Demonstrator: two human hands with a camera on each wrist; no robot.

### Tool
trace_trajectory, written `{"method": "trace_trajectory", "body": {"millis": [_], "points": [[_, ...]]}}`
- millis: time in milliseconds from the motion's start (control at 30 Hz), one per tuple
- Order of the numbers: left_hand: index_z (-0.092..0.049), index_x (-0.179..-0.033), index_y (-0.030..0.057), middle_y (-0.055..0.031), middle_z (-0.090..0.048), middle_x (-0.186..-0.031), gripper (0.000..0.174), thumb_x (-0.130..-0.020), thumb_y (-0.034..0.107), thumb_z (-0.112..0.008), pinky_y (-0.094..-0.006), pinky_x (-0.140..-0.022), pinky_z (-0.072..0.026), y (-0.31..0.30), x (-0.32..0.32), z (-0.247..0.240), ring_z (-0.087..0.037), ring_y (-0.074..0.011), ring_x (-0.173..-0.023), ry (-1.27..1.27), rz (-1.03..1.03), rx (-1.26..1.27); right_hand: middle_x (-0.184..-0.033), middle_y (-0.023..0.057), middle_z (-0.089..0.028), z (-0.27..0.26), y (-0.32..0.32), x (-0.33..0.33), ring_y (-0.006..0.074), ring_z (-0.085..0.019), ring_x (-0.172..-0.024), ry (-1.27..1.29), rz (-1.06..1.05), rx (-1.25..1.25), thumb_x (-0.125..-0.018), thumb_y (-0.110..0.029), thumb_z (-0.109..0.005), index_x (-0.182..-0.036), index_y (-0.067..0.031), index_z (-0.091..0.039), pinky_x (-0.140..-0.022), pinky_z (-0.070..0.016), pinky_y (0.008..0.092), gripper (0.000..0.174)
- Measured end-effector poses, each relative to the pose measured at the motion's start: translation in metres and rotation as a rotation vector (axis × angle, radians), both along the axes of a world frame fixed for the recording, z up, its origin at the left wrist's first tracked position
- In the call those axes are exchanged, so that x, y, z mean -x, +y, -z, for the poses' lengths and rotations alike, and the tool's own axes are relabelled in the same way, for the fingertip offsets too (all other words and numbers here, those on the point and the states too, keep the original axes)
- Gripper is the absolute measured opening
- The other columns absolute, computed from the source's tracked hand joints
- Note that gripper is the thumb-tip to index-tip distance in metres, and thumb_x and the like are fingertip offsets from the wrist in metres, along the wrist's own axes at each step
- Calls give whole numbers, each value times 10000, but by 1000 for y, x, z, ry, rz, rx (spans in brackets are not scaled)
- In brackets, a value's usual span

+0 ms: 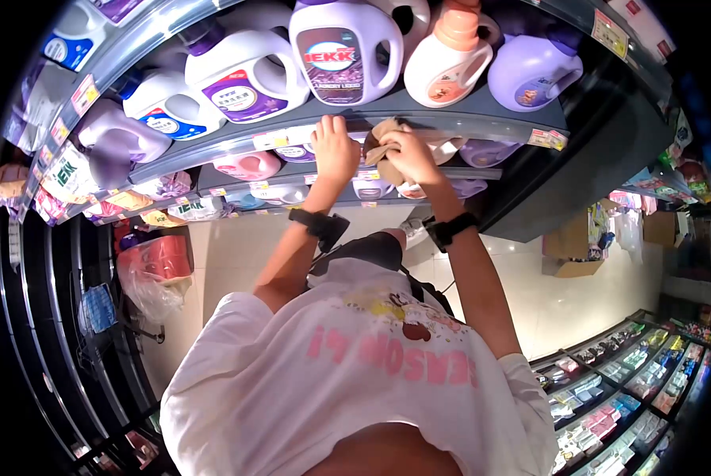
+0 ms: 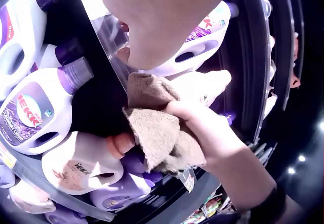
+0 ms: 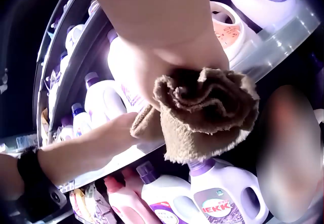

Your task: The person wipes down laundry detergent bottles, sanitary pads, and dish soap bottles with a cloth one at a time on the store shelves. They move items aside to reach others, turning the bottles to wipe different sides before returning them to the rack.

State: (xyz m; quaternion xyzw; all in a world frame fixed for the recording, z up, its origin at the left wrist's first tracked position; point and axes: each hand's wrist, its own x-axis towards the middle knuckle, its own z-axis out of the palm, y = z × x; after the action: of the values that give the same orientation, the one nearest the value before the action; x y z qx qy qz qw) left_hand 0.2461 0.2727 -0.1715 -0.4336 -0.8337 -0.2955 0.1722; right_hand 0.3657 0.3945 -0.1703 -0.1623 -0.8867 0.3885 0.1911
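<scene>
My right hand [image 1: 413, 156] grips a bunched brown cloth [image 2: 154, 133] at the front edge [image 1: 450, 127] of a shelf of laundry detergent bottles. In the right wrist view the cloth [image 3: 202, 128] hangs in thick folds below the hand, hiding most of its fingers. My left hand [image 1: 335, 148] is to the left of the cloth, its fingers at the same shelf edge; I cannot tell how firmly they hold it. A purple-labelled white detergent bottle [image 1: 343, 59] stands just above the hands. Beside it is a white bottle with an orange cap [image 1: 450, 67].
More bottles line the shelf, including a lilac one [image 1: 530, 73] at its right end. Price tags [image 1: 547, 140] run along the edge. Lower shelves hold a pink bottle [image 1: 247, 165] and others. A red container [image 1: 155, 258] and a cardboard box [image 1: 569, 246] stand on the floor.
</scene>
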Motion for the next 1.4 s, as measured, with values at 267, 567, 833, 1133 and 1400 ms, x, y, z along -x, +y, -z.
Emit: {"method": "trace_trajectory", "body": {"millis": [267,567,833,1133,1400], "points": [[-506,-968,52,-102,-493,-951,315,-674,93,-613,-419,-789,-327,0,-24,1,-474,-288,-912,-74,31,42,-973,161,-556,-7,8,-17,345,-543,-936,267,184,17,-685,-51,-574,-976,-100,-631,-804,-458,393,300],[-470,-1160,21,-155,-475,-1110,539,-670,138,-659,-414,-899,-346,12,-38,-12,-450,-337,-1010,-82,65,8,-981,177,-594,-32,61,-52,333,-584,-913,239,109,126,-683,34,-525,-975,-23,-623,-820,-451,348,313],[-509,-1065,81,-129,-465,-1058,451,-644,124,-665,-423,-861,-331,33,-50,-11,-438,-311,-986,-139,-139,-17,-951,167,-619,3,78,-122,294,-608,-874,74,134,222,-690,-29,-517,-988,-17,-625,-795,-465,321,317],[-495,-1018,84,-86,-481,-1028,366,-683,142,-628,-555,-990,-264,24,-45,-21,-468,-271,-1046,-114,-109,132,-959,168,-623,-22,93,-91,303,-596,-906,60,-71,179,-691,22,-532,-981,-4,-622,-812,-453,341,304],[-533,-1064,49,-77,-482,-1028,434,-674,187,-664,-490,-989,-300,14,-53,-20,-462,-235,-1059,-43,-125,240,-978,237,-574,-22,48,-20,393,-546,-909,226,21,32,-795,-143,-611,-989,31,-583,-805,-433,411,262]]}}
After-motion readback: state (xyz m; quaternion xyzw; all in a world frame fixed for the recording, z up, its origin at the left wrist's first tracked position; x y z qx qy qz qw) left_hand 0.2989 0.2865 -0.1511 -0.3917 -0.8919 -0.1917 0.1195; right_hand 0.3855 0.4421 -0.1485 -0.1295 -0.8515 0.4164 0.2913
